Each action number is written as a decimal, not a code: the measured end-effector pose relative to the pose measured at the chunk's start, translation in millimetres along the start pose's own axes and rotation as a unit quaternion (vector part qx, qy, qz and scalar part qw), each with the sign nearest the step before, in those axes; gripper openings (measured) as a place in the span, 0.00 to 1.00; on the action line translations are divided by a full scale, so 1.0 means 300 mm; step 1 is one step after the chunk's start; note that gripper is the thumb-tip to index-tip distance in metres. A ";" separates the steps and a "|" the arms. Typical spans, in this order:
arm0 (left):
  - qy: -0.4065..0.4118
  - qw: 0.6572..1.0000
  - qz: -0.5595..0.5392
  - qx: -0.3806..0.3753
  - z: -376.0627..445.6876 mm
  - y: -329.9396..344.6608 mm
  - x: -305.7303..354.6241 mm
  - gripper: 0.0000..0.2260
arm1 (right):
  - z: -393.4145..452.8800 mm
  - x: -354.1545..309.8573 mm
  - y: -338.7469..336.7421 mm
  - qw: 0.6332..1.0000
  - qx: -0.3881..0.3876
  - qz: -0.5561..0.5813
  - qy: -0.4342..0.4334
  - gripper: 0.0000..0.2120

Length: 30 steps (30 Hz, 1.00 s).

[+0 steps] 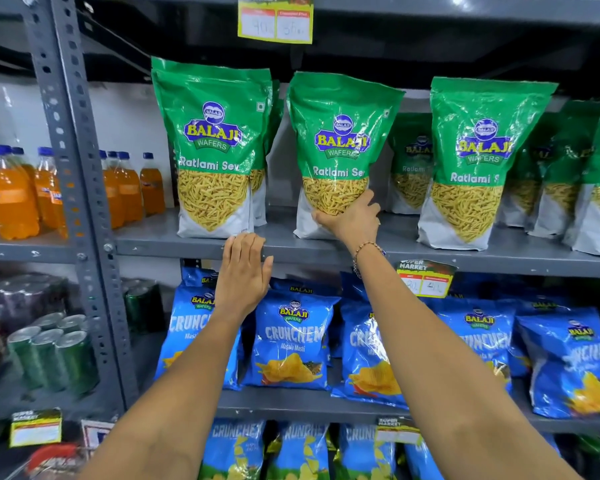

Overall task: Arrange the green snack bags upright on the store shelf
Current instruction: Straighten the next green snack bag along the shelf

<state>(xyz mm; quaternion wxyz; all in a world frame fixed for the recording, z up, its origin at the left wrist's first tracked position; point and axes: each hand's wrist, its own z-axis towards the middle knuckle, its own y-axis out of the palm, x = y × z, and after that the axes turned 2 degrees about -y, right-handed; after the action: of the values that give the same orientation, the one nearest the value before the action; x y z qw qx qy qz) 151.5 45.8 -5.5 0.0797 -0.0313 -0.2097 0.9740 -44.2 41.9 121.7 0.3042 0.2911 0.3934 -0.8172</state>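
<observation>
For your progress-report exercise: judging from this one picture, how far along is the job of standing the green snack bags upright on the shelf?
Done: the left front green bag and the right front green bag stand upright at the shelf edge. In hand: the right hand grips the base of the middle green bag, which leans slightly; the left hand is open, touching no bag. Left: straightening that bag, perhaps the back rows.

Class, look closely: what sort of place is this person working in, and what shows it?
Most likely a supermarket aisle: slotted metal shelving, rows of identical green snack bags facing outward, and price tags printed "Super Market" clipped to shelf edges.
</observation>
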 end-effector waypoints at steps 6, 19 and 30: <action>-0.002 1.000 -0.003 -0.020 0.002 -0.013 -0.002 0.17 | -0.052 -0.001 -0.030 1.000 0.015 -0.012 -0.007 0.47; -0.008 1.000 0.006 -0.028 0.002 -0.024 0.006 0.18 | -0.113 -0.016 -0.068 0.999 0.029 -0.031 -0.004 0.47; -0.010 1.000 0.000 -0.021 0.000 -0.029 0.007 0.17 | -0.111 -0.015 -0.052 0.999 0.038 -0.031 -0.002 0.46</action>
<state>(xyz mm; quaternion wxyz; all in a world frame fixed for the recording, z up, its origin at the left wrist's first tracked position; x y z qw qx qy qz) 150.7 53.8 -1.9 0.0768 -0.0234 -0.2311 0.9696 -44.7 78.4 114.9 0.2685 0.2883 0.3702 -0.8413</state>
